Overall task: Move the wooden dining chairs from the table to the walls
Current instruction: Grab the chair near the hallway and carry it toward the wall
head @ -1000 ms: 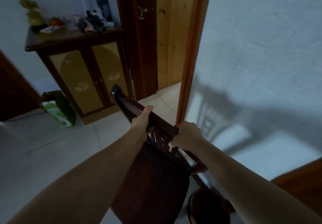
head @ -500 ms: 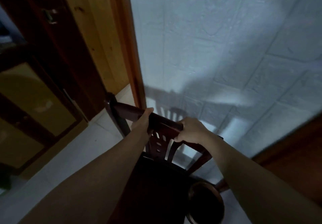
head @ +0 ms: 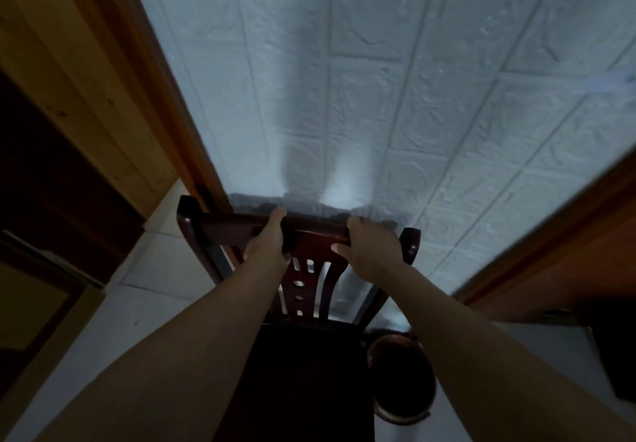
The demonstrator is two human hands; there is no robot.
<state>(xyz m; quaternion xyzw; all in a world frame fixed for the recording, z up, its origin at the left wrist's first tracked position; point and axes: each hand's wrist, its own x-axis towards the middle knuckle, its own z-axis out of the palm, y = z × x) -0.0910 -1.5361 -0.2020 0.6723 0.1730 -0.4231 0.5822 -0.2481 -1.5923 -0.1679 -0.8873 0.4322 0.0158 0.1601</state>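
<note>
No writing or label can be read anywhere in the dim view. The wooden dining chair point(head: 311, 269) faces the white brick-pattern wall point(head: 378, 80), its back close to it; whether they touch cannot be told. The left hand point(head: 266, 247) and right hand point(head: 373, 252) each have their grip clamped on the top rail. The seat and legs are lost in shadow. A round dark bin point(head: 401, 381) stands just right of the chair.

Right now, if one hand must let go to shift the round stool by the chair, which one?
Right hand, probably: the stool sits on its side of the chair. The left hand grips the rail farther away.
</note>
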